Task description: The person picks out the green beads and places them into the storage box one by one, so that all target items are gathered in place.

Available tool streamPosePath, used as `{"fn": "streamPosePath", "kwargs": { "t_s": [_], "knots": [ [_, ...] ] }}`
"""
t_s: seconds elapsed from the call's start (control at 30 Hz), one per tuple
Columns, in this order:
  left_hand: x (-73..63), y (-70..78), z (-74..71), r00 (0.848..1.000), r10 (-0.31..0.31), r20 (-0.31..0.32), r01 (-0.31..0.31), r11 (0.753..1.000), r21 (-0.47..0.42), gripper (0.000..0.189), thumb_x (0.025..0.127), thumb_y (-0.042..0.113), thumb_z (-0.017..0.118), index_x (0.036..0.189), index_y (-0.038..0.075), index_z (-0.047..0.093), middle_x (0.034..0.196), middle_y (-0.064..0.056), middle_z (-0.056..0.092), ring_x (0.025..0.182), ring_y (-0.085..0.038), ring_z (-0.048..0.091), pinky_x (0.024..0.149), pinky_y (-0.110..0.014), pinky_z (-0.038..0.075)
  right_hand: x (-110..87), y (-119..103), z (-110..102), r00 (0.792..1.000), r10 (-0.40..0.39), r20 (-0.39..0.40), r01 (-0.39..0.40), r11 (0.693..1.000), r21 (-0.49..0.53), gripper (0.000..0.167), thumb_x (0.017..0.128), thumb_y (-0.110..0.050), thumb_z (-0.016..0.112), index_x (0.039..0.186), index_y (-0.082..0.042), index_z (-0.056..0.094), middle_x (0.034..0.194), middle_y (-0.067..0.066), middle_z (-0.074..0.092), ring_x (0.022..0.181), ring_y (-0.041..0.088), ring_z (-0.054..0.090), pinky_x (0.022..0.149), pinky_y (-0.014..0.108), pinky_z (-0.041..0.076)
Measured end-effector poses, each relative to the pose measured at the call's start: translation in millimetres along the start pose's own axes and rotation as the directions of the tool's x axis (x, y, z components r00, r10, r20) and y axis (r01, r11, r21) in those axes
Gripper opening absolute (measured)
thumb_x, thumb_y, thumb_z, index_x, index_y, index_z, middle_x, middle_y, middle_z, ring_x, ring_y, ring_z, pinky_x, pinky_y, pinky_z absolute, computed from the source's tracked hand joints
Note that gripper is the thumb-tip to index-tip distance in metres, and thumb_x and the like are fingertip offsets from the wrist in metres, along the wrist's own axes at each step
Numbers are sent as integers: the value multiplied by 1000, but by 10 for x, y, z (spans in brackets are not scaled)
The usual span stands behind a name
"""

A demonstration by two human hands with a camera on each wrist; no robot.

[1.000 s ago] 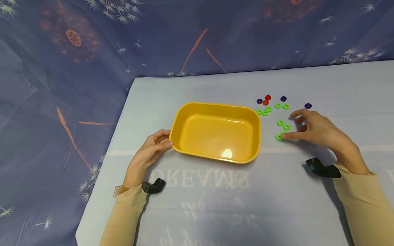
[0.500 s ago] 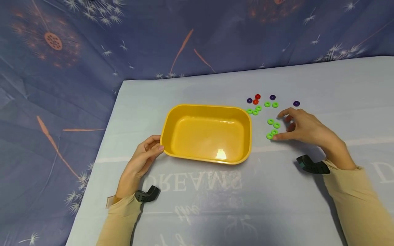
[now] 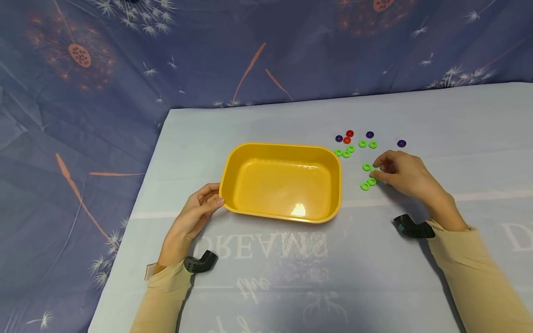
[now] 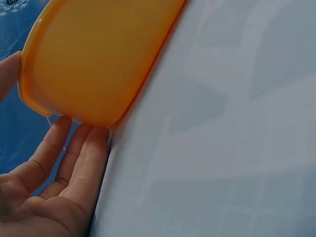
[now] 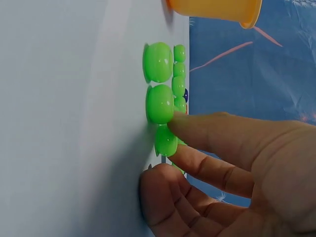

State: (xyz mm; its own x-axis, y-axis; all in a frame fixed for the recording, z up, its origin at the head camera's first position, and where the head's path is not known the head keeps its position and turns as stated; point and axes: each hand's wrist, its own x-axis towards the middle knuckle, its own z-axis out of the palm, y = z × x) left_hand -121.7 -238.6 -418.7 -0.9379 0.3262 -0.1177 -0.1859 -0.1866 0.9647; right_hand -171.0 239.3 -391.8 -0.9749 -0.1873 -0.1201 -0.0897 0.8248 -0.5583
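A yellow plastic tray (image 3: 287, 217) lies in the middle of the table in the head view. My left hand (image 3: 193, 212) holds its left end, thumb at the rim and fingertips (image 4: 96, 133) against the outer wall. To the right of the tray, my right hand (image 3: 405, 173) pinches a small green ring (image 5: 166, 140) between thumb and index finger, low over the table. That ring is mostly covered by the fingers in the head view. Close by lie other green rings, one (image 3: 367, 167) to the left and two (image 3: 365, 186) nearer the front.
Farther back are several green rings (image 3: 346, 154), two red pieces (image 3: 350, 133) and three dark purple pieces (image 3: 369, 135). A blue patterned cloth (image 3: 208, 55) hangs behind the table (image 3: 291, 277). Dark devices sit on both wrists.
My right hand has moved slightly back and left, from a spread thumb and fingers to a pinch on a green ring. My left hand stays at the tray. The head view has shifted.
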Motion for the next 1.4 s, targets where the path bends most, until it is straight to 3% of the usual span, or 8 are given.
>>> {"fn": "streamPosePath", "kwargs": {
  "t_s": [0.5,0.9,1.4],
  "knots": [
    [-39,30,-15,1000,17,7,-18,1000,18,31,93,-6,56,122,3,53,106,0,67,96,-10,63,89,-20,51,16,-63,27,999,-12,-43,12,1000,-14,21,89,-12,69,101,3,64,88,16,61,81,28,53,68,36,40],
    [-73,81,63,997,-69,-33,71,995,69,28,91,-8,55,118,1,52,103,0,65,94,-10,63,86,-21,52,-14,-44,74,997,-23,-78,21,999,-27,20,87,-11,69,99,4,63,84,14,60,76,27,50,66,36,38],
    [-142,103,96,992,-120,-39,124,985,116,28,90,-4,59,117,-5,50,100,-2,64,92,-11,62,86,-20,50,-24,-63,67,998,4,-69,-5,1000,-17,24,89,-15,70,101,4,61,86,14,59,76,26,53,64,33,40]
  ]
}}
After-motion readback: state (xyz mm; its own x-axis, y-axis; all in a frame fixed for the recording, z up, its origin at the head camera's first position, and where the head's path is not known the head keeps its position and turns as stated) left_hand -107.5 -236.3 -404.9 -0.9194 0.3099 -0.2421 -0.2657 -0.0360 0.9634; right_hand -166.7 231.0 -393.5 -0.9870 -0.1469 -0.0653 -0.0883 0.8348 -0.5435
